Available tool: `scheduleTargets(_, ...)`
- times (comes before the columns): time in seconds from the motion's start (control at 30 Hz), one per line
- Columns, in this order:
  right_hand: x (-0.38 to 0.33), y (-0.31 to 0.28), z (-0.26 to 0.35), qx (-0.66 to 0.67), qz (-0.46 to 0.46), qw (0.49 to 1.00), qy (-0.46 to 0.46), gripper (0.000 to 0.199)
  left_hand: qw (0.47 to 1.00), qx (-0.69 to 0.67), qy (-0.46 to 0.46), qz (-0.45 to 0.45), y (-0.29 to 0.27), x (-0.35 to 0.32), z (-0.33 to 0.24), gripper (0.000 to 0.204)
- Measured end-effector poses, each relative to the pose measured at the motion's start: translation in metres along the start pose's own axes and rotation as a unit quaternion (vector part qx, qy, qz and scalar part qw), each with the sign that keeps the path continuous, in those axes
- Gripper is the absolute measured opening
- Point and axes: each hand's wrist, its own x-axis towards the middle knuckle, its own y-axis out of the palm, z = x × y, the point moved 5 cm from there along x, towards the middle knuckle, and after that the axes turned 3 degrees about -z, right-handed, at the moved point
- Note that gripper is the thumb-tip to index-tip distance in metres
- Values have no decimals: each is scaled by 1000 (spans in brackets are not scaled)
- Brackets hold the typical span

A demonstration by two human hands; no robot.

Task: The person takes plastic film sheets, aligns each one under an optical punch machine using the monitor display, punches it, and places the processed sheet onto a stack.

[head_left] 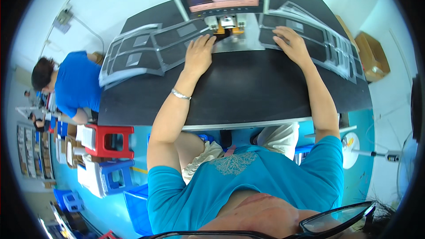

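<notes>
My left hand (199,55) lies palm down on the black table with its fingers stretched forward. Its fingertips are beside a small machine (228,23) with white and orange parts. Next to this hand, on its left, thin clear-edged sheets (160,54) overlap one another. My right hand (292,46) is over the near edge of a second group of clear-edged sheets (325,51), its thumb and fingers apart. Whether its fingertips touch the top sheet, I cannot tell. Neither hand visibly grips anything. Between them sits the machine's pale metal base (252,42).
A monitor (221,11) stands behind the machine. The black table (248,88) spans my front. An open cardboard box (372,57) is beyond its right end. At left, a person in blue (79,82) bends near red (110,141) and blue stools (116,177).
</notes>
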Motion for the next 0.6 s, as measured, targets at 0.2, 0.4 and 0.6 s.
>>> scheduleTargets(0.2, -4, 19, 22, 222, 122, 947, 197, 39, 1000, 0, 7, -13, -1, 3, 3, 38)
scheduleTargets(0.4, -16, 28, 36, 357, 183, 851, 339, 54, 986, -142, 90, -6, -56, -15, -60, 35)
scheduleTargets(0.6, -6, 14, 6, 175, 159, 941, 244, 44, 948, -197, 244, 60, -78, -38, -115, 48)
